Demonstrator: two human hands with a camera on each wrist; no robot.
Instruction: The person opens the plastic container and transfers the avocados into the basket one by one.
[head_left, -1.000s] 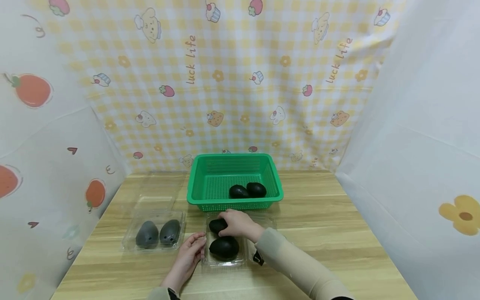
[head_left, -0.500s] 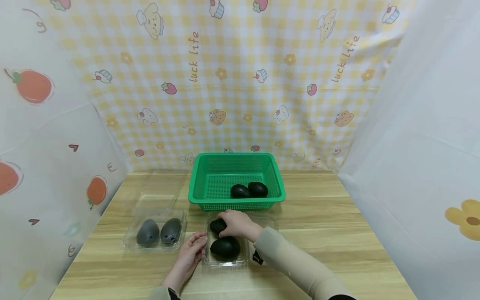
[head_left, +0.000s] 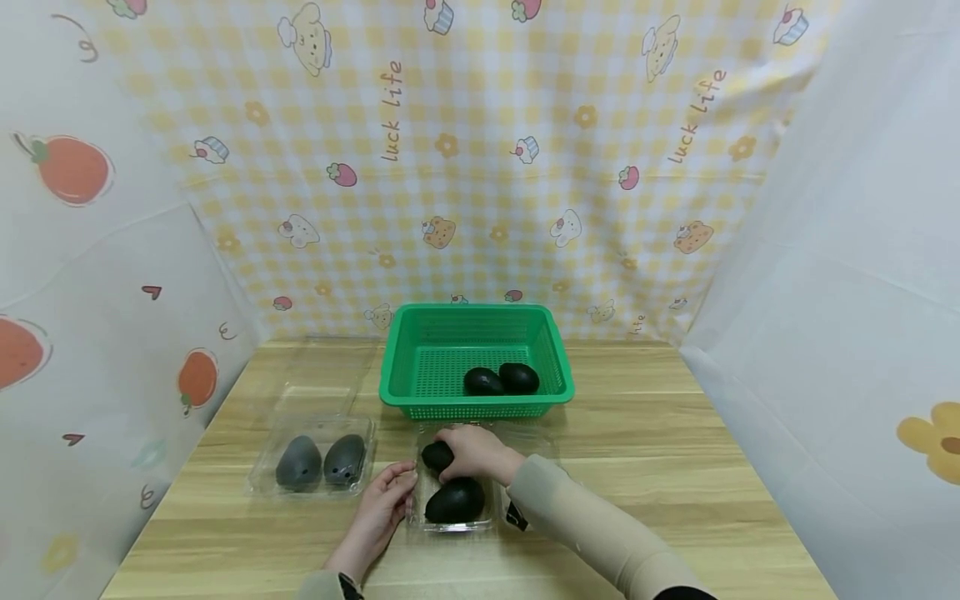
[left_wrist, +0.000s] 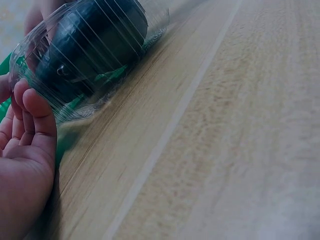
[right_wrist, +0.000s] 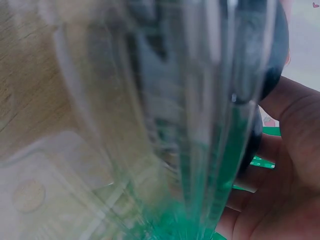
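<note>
In the head view, an open clear plastic clamshell box (head_left: 450, 527) sits in front of the basket with two black avocados in it. My right hand (head_left: 476, 454) reaches in from the right and grips the rear avocado (head_left: 437, 456), its thumb close to the front avocado (head_left: 456, 502). My left hand (head_left: 382, 500) pinches the box's left edge between thumb and curled fingers. In the left wrist view, the left fingertips (left_wrist: 37, 104) meet the clear wall, and an avocado (left_wrist: 95, 45) shows through it. Plastic blurs much of the right wrist view.
A green basket (head_left: 393, 358) behind the box holds two black avocados (head_left: 501, 381). At left lies another clear clamshell (head_left: 258, 479), lid (head_left: 318, 367) folded back, with two greyish avocados (head_left: 321, 462). Wooden tabletop (head_left: 660, 467) extends to the right; patterned cloth (head_left: 480, 192) hangs behind.
The front avocado has turned slightly, its narrow end now pointing lower. Both hands stay almost in place at the box. The head view has shifted a little.
</note>
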